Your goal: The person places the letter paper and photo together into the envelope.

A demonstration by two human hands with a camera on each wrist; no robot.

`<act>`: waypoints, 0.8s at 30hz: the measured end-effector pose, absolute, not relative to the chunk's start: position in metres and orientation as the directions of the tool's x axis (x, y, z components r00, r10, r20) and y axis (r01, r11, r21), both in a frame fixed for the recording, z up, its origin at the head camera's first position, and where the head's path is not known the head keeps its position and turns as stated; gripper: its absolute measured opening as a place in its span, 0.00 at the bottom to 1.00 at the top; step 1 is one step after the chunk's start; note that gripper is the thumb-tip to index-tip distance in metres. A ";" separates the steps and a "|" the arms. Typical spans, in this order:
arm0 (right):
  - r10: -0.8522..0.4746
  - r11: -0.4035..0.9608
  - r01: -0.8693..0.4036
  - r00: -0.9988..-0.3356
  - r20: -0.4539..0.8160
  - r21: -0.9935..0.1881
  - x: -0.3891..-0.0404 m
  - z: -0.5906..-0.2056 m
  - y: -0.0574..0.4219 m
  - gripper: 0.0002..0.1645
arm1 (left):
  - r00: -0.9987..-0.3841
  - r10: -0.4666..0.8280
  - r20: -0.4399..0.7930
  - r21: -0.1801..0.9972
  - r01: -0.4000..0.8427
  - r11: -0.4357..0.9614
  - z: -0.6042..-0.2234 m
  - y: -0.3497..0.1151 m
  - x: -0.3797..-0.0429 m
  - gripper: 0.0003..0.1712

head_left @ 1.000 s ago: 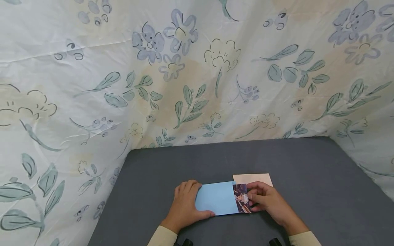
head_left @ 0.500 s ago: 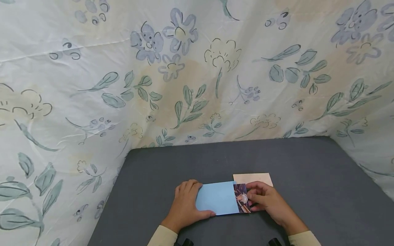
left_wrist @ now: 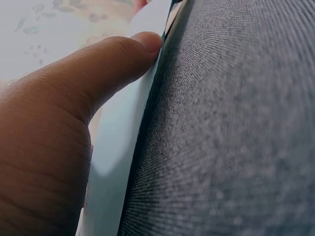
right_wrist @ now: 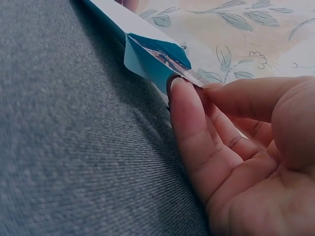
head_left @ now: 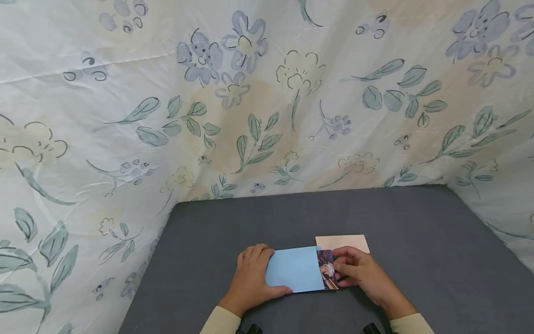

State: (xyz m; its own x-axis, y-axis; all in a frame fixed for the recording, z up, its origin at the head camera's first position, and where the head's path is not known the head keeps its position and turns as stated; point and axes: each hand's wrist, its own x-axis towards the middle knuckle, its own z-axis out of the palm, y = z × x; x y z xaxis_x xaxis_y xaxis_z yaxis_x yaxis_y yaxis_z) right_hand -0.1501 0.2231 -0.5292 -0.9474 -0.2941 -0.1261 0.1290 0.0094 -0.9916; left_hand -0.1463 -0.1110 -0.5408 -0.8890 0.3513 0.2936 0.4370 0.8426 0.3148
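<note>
A light blue envelope (head_left: 294, 270) lies on the dark table. My left hand (head_left: 249, 280) holds its left end, fingers at the far edge and thumb along the near edge. In the left wrist view the thumb (left_wrist: 118, 59) rests on the envelope's long edge. A dark printed picture card (head_left: 327, 270) sticks out of the envelope's right end, the rest of it hidden inside. My right hand (head_left: 360, 270) pinches the card's outer edge between thumb and fingers. The right wrist view shows the envelope's mouth spread apart, a blue flap (right_wrist: 145, 64) hanging below the card.
Behind the right hand lies a pale pink paper piece (head_left: 342, 242), partly covered by the hand and the envelope. Floral cloth (head_left: 300, 93) hangs around the back and sides of the table (head_left: 250, 220).
My right hand has edged slightly left with the card, so a narrower strip of it shows outside the envelope. The left hand keeps its place.
</note>
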 end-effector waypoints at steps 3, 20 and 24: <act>-0.304 0.002 0.123 -0.945 -0.118 -0.992 -0.149 -0.531 0.223 0.26 | -0.886 0.355 0.297 0.315 0.442 0.840 -0.542 -0.111 -0.146 0.61; -0.315 0.013 0.123 -0.941 -0.121 -0.992 -0.149 -0.528 0.221 0.26 | -0.876 0.365 0.316 0.302 0.457 0.837 -0.539 -0.108 -0.144 0.59; -0.322 0.008 0.122 -0.939 -0.118 -0.992 -0.151 -0.527 0.221 0.27 | -0.875 0.364 0.320 0.296 0.457 0.838 -0.540 -0.108 -0.145 0.60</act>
